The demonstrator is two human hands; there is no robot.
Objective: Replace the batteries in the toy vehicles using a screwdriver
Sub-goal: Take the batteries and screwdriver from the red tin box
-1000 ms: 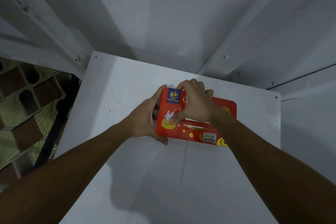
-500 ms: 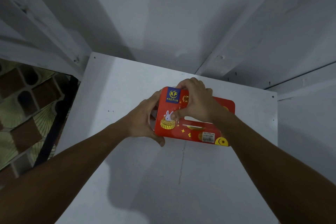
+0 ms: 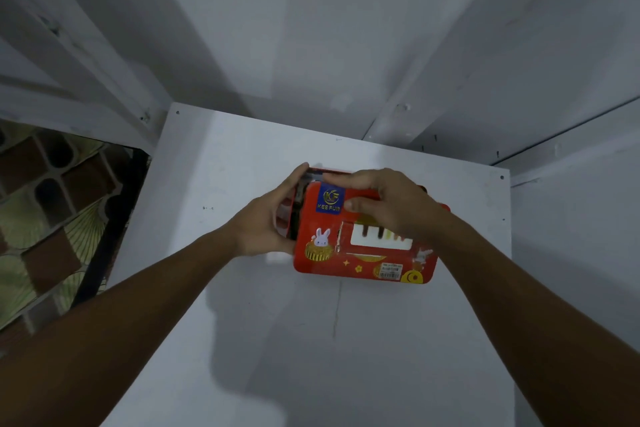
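A red tin box sits on the white table point(image 3: 263, 340) near its far edge. Its red lid point(image 3: 360, 253), printed with a rabbit, a blue logo patch and a barcode sticker, is lifted and shifted to the right off the box base point(image 3: 292, 215). My right hand point(image 3: 388, 205) grips the lid along its far edge, thumb on top. My left hand point(image 3: 266, 218) holds the left end of the base. A dark gap shows inside the box; its contents are too dim to tell. No toy vehicle, battery or screwdriver is in sight.
White walls and a white beam point(image 3: 433, 80) close in behind the table. At the left, past the table's edge, lies a patterned brown and green floor point(image 3: 45, 218) with a dark bar point(image 3: 104, 236) along it.
The lid was flat on the box before. Now my right hand has raised it and slid it right and toward me, uncovering the left end of the base.
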